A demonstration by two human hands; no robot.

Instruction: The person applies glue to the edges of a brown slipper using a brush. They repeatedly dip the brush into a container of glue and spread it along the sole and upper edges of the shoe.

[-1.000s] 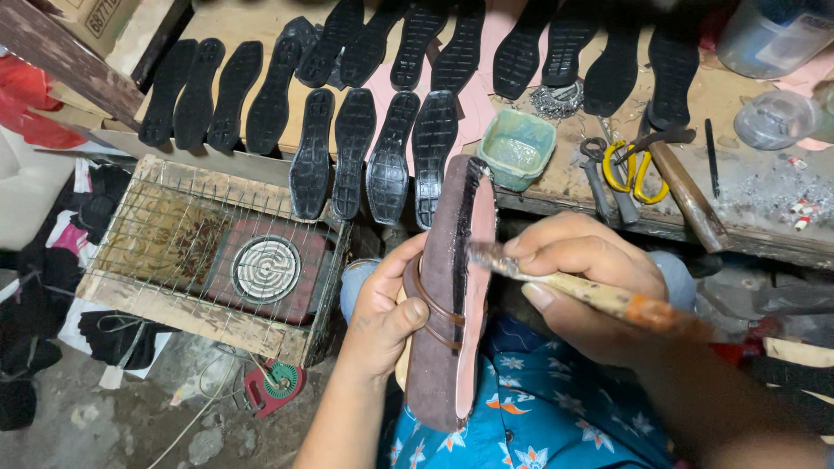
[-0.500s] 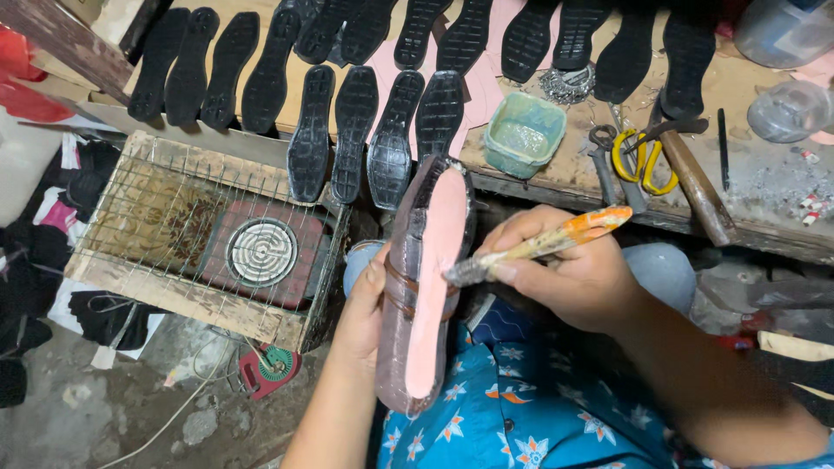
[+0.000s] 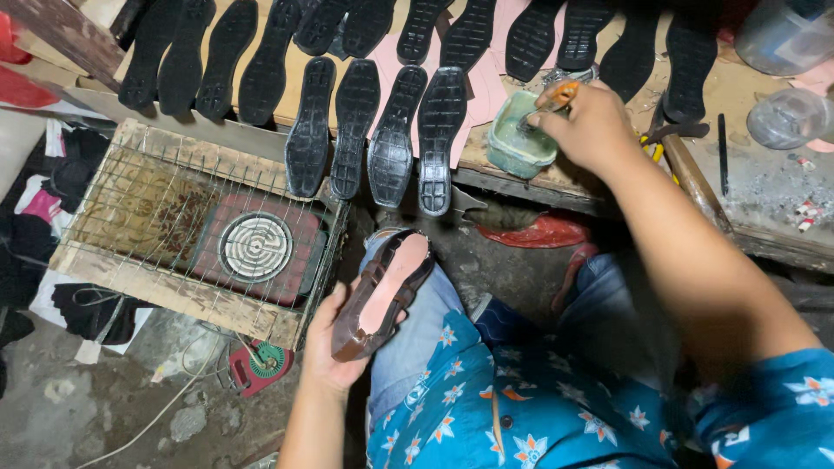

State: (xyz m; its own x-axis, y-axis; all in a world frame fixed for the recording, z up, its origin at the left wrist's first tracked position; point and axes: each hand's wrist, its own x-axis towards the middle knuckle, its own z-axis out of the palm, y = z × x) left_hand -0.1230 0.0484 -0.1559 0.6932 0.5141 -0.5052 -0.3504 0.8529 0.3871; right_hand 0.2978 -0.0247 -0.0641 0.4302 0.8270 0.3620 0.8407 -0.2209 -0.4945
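The left hand (image 3: 334,343) holds a brown shoe upper (image 3: 382,295) sole-side up over the person's lap, its pink insole (image 3: 393,282) facing the camera. The grip is closed around the heel end: the palm cups it from below, the thumb lies along the near edge, and the fingers wrap the far side, mostly hidden under the shoe. The toe end points away from the grip, toward the counter (image 3: 599,182).

The right hand (image 3: 591,126) reaches forward over the counter edge. Its grip is pressed together on an orange-handled brush (image 3: 556,97), pinched between thumb and fingertips, with the brush end dipped into a small pale green tub (image 3: 517,139) that sits just below and to the left of the grip. The bristles themselves cannot be made out inside the tub.

Beyond the grip on the counter lie rows of black rubber outsoles (image 3: 391,135), tread up, some resting on pink insole sheets (image 3: 482,87). To the right of the grip lie a hammer with a wooden handle (image 3: 691,178), partly covered by the forearm, and farther off two clear plastic containers (image 3: 786,117).

Left of the shoe-holding grip stands a wooden crate topped with wire mesh (image 3: 165,217), with a round coil electric heater (image 3: 254,246) inside it. The person wears jeans and a blue flowered shirt (image 3: 521,408).
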